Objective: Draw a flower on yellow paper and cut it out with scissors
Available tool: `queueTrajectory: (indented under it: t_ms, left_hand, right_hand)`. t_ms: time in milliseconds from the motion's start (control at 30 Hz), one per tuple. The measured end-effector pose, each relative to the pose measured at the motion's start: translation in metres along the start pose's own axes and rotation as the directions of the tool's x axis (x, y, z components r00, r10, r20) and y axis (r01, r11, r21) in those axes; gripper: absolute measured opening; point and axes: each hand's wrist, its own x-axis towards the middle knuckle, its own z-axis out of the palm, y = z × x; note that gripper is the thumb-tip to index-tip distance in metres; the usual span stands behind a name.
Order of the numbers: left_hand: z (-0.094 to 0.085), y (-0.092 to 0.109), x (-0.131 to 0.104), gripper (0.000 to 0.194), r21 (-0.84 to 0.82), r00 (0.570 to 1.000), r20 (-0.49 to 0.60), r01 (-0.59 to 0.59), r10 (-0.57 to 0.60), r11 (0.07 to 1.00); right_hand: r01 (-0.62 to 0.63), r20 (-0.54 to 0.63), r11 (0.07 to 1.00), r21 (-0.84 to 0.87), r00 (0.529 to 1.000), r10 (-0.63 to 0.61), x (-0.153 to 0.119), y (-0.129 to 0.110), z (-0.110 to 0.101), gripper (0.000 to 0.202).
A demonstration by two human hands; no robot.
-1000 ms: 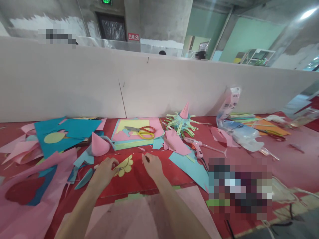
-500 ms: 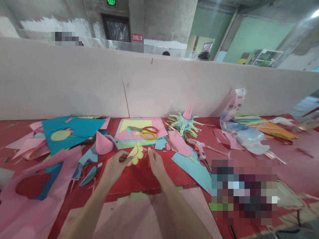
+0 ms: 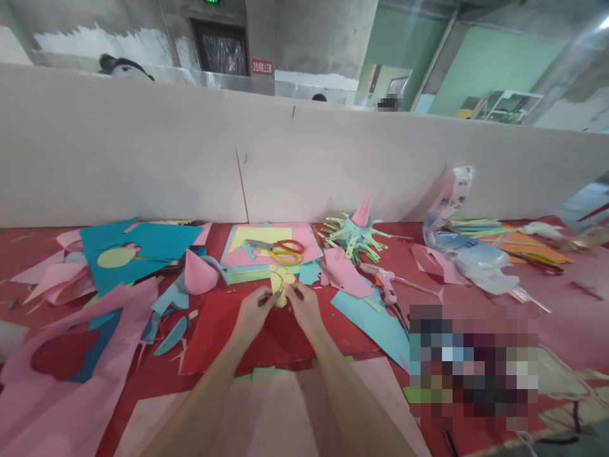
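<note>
A small yellow paper cutout [image 3: 284, 277] with scalloped, petal-like edges stands between my hands, a dark curved line across it. My left hand [image 3: 257, 309] pinches its lower left side. On the opposite side, the fingers of my right hand [image 3: 305, 306] are closed at its lower right edge. My fingertips partly hide the lower end of the cutout. Just beyond it, scissors [image 3: 285, 251] with red and yellow handles lie on stacked pink and yellow paper [image 3: 228, 254]. Under my hands is a red sheet [image 3: 214, 336].
A pink paper cone [image 3: 200, 273] lies to the left, near blue paper [image 3: 166, 244] and pink scraps [image 3: 121, 343]. Behind to the right stands a spiky green craft [image 3: 356, 238] with a pink tip. A pink glue gun [image 3: 387, 285] and plastic bag [image 3: 490, 270] lie further right.
My right hand, apart from the cutout before, has come in against it. My left hand has moved right with the cutout, which now stands more upright.
</note>
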Motion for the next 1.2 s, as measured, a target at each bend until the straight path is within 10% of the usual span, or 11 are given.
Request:
queueTrajectory:
  t_ms: [333, 1200]
  left_hand:
    - [0.003, -0.005, -0.004, 0.013, 0.048, 0.993, 0.116, -0.028, 0.022, 0.998]
    - [0.005, -0.010, -0.001, 0.018, 0.061, 0.996, -0.089, 0.014, -0.009, 0.998]
  right_hand:
    - [-0.020, 0.014, 1.000, -0.012, 1.000, 0.020, 0.006, 0.003, -0.008, 0.033]
    - [0.088, 0.152, 0.987, -0.131, 0.986, -0.068, 0.016, 0.008, -0.002, 0.022]
